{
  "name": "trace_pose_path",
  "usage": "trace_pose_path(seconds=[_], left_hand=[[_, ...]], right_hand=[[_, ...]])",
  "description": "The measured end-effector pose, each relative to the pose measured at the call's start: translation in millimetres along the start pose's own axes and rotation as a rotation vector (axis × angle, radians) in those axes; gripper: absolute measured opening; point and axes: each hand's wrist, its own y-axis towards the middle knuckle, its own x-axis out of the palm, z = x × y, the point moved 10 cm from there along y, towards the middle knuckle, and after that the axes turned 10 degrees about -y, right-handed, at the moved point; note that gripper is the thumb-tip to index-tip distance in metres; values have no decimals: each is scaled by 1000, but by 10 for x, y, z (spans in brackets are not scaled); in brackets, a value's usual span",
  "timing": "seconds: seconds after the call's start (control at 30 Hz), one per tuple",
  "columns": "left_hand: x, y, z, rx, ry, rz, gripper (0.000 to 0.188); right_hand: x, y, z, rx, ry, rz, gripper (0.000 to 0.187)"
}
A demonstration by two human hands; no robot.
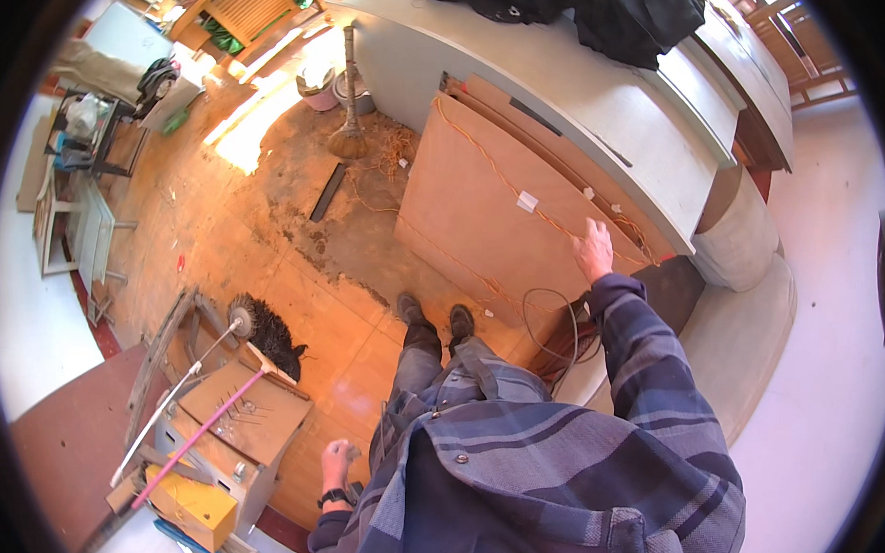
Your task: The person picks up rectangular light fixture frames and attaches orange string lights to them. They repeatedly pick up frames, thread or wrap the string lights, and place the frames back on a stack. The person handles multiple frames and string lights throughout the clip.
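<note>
A large tan board (519, 235) leans against the side of a long pale cabinet (512, 40). A thin orange wire (484, 154) runs slantwise across its face, with a small white tag (527, 202) on it. My right hand (594, 250) is over the board's right part, fingers closed where the wire meets them; the fingertips are partly hidden. Low at my left side hangs my left hand (338, 462), its fingers loosely curled, with no object visible in them. A dark watch (335, 497) is on that wrist.
Beside my right arm are a grey cable loop (551, 321) and a beige sofa (736, 315). A broom (349, 138) stands in dirt beside buckets; a dark strip (327, 192) lies nearby. On my left, long-handled tools (200, 436) lie across a pale cabinet (257, 405).
</note>
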Motion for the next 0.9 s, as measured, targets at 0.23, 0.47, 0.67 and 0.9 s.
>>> trace_pose_path(seconds=[0.23,0.47,0.67,0.9], left_hand=[[-107,-442,-51,-88,162,-64,27],[-121,-339,109,-141,19,-26,29],[-227,-221,184,-118,21,-24,31],[-186,-185,337,-105,138,-60,32]], right_hand=[[-161,466,-148,109,-113,-21,74],[115,770,0,149,-113,-327,87],[137,899,62,94,-104,-255,56],[93,795,58,118,-14,-204,36]])
